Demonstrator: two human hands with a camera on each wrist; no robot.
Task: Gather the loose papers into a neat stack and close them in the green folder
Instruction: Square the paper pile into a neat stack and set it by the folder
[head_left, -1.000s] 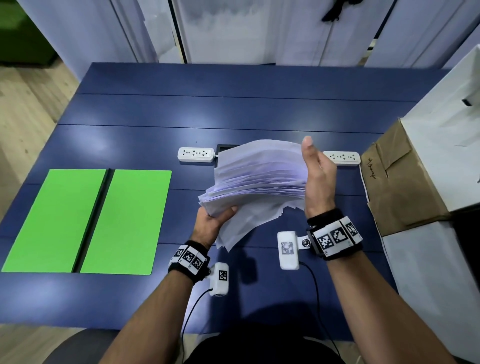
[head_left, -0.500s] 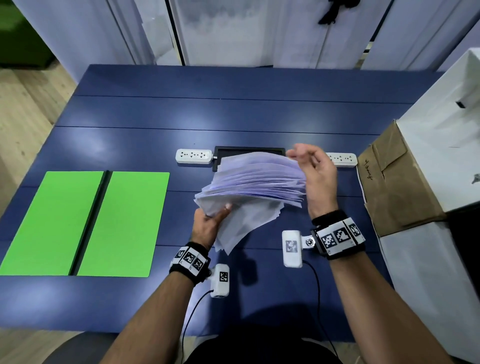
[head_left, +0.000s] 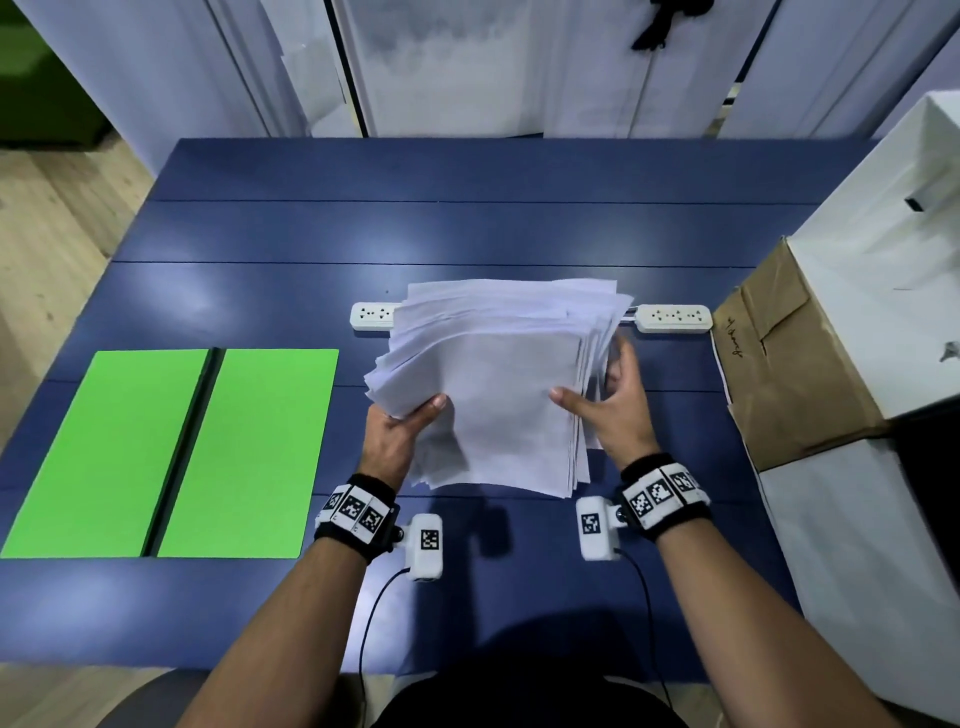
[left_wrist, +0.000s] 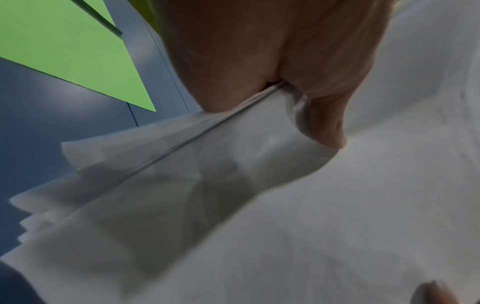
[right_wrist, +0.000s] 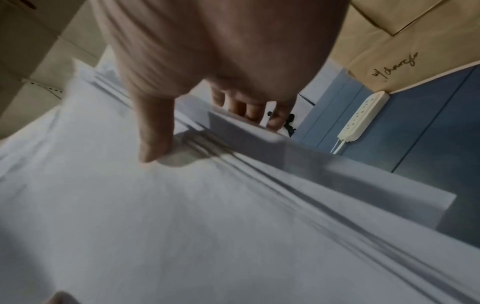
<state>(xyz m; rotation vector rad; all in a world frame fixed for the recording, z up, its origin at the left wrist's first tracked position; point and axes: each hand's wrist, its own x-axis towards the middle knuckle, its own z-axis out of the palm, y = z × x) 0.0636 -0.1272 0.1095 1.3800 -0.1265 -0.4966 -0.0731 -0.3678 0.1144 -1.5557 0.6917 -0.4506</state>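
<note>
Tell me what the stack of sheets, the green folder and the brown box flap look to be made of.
White sheet stack: thin matte paper; edges fan and bend. Flat green folder: probably matte card or plastic; stiff, even colour, dark spine. Brown box flap: uncoated cardboard; creased, dull, handwritten on.

There is bare blue surface (head_left: 467, 228) behind the power strips (head_left: 674, 317) and between the papers (head_left: 498, 384) and the open green folder (head_left: 171, 452); a box (head_left: 795, 364) blocks the right
</note>
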